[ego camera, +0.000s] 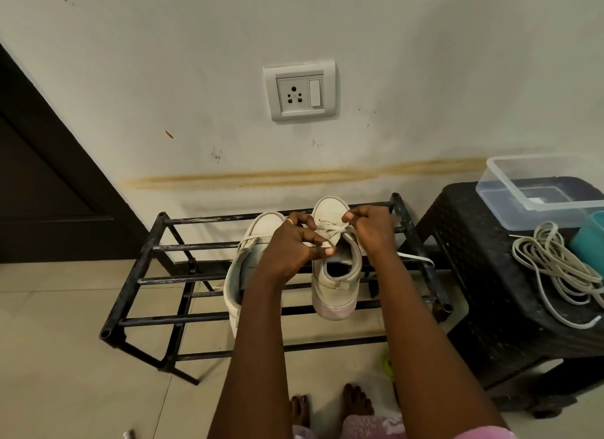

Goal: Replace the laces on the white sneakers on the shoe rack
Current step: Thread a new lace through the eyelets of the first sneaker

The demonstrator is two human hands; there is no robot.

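Observation:
Two white sneakers stand on the top bars of a black metal shoe rack (pixel 153 247). The right sneaker (pixel 335 285) has a white lace (pixel 330 231) threaded across its upper eyelets. My left hand (pixel 289 242) pinches part of that lace over the shoe's tongue. My right hand (pixel 371 224) pinches the lace on the shoe's right side, and a loose end (pixel 416 258) trails off to the right. The left sneaker (pixel 238 268) lies partly hidden behind my left forearm.
A black plastic stool (pixel 483 275) stands right of the rack, carrying a heap of loose white laces (pixel 555 268), a clear plastic box (pixel 536 185) and a teal object (pixel 590 239). A wall socket (pixel 299 90) is above. A dark door (pixel 42 177) is at left. My bare feet are below.

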